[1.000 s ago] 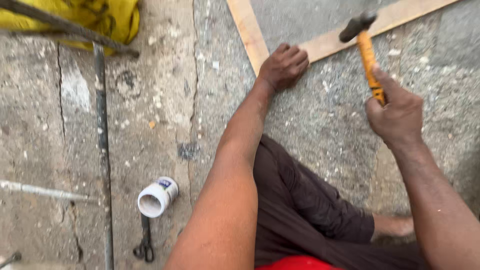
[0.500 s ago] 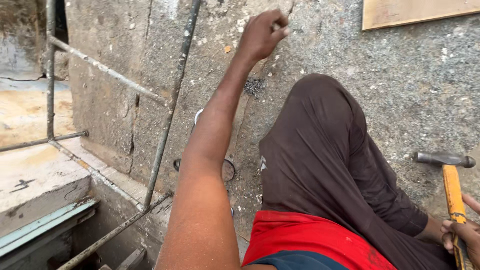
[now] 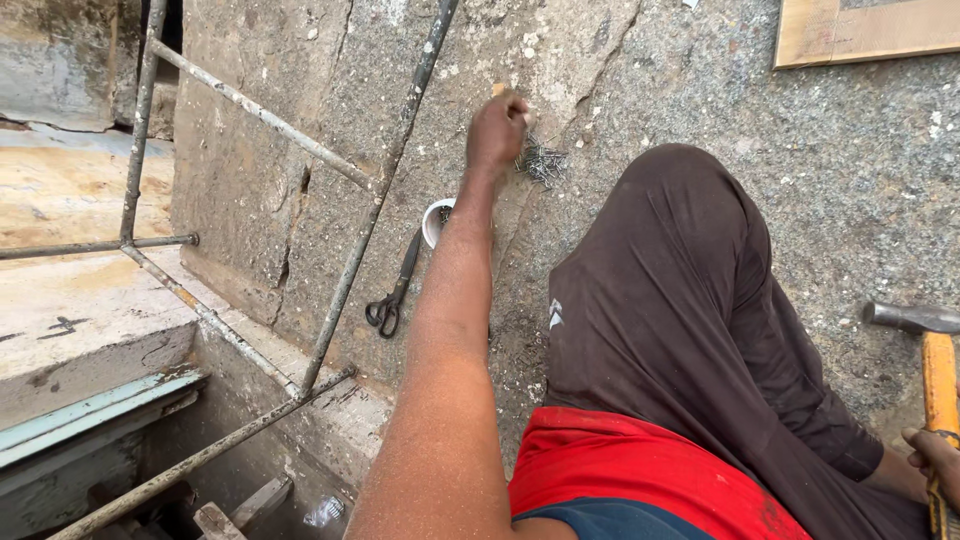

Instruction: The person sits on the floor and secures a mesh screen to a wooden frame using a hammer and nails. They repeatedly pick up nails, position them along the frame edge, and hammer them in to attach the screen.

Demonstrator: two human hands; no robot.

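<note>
The left hand point(image 3: 497, 128) reaches out to a loose pile of nails point(image 3: 540, 160) on the rough concrete floor point(image 3: 700, 90), fingers curled shut at the pile's edge, though whether they pinch a nail cannot be told. The right hand point(image 3: 935, 460), at the frame's lower right, is wrapped around the orange handle of a hammer point(image 3: 925, 360); nails are probably light, stiff and sharp-tipped, best pinched mid-shank. Scissors point(image 3: 392, 290) and a white cup point(image 3: 437, 220) lie beside a rusty metal railing point(image 3: 370, 240), outdoors, with a wooden frame point(image 3: 860, 35) well apart.

Black scissors point(image 3: 392, 292) on rough concrete, white cup point(image 3: 436, 221) beside them, rusty metal railing point(image 3: 262, 116), wooden frame point(image 3: 862, 32)
</note>
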